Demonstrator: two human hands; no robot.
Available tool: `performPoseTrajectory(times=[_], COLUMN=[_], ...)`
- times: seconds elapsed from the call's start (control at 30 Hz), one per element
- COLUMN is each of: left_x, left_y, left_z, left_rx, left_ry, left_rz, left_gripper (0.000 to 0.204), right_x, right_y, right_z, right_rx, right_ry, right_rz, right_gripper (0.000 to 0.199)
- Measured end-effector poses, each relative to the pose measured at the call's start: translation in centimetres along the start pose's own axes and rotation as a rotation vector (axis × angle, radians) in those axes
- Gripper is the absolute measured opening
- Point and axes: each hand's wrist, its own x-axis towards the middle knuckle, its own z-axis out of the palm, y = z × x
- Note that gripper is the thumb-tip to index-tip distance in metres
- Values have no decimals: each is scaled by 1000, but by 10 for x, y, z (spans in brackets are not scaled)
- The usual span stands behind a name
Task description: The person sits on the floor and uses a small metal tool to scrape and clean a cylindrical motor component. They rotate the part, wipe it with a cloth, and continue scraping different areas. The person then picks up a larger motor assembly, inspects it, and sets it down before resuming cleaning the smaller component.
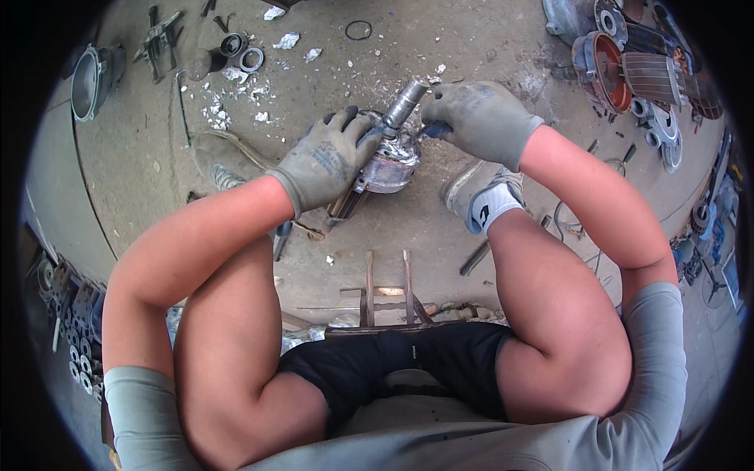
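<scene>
A metal machine part (390, 174) with a round silvery body stands between my feet. A ribbed steel shaft (407, 104) rises from it, tilted to the upper right. My left hand (328, 153), in a grey work glove, grips the part from the left side, its fingers at the base of the shaft. Just right of the shaft is my right hand (481, 116), gloved the same way, with its fingers curled together. What those fingers hold is mostly hidden; a small dark bit shows beneath them.
A steel ring (251, 60) and a dark round housing (233, 45) lie at the upper left, among scattered white scraps (287, 41). A black rubber ring (358, 31) lies farther off. Motor housings (605, 72) are piled at the upper right. A wooden stool (388, 306) is below me.
</scene>
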Motion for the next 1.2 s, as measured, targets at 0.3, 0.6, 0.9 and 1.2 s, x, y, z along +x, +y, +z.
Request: performPoseTrajectory(times=[0.3, 0.6, 0.9, 1.2], left_x=[1, 1, -3, -3], left_y=[1, -3, -7, -7], left_z=[-3, -1, -2, -2], left_rx=[-21, -22, -80, -68], left_ry=[-37, -41, -14, -47], left_rz=[-12, -4, -15, -26], left_gripper=[45, 54, 54, 54], right_x=[8, -18, 22, 29], right_y=[-26, -14, 15, 34], right_z=[-29, 38, 87, 74], right_rx=[-177, -160, -188, -52], right_ry=[-168, -134, 125, 324], right_rz=[-1, 35, -50, -352], right_gripper=[27, 25, 23, 38])
